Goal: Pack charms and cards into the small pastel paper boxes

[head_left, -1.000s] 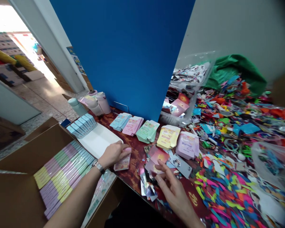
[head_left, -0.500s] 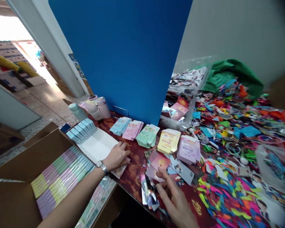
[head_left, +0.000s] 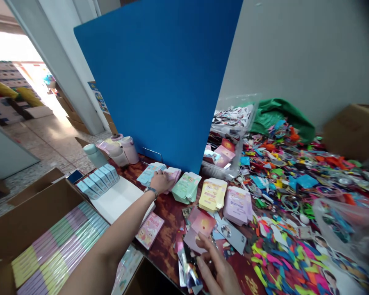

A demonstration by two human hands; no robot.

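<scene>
Reading the feed from my station: table top [head_left: 169, 221] glossy, dark wood-grain finish. Paper packets [head_left: 186, 187] smooth, matt. Foil cards [head_left: 189, 272] shiny, mirror-like. Carton [head_left: 39, 217] brown cardboard, matt; clear plastic film [head_left: 61, 246] tight and glossy over its contents. Tub [head_left: 224, 164] clear rigid plastic. Green cloth [head_left: 279, 116] soft, crumpled. Blue panel [head_left: 153, 90] smooth, matt.
</scene>
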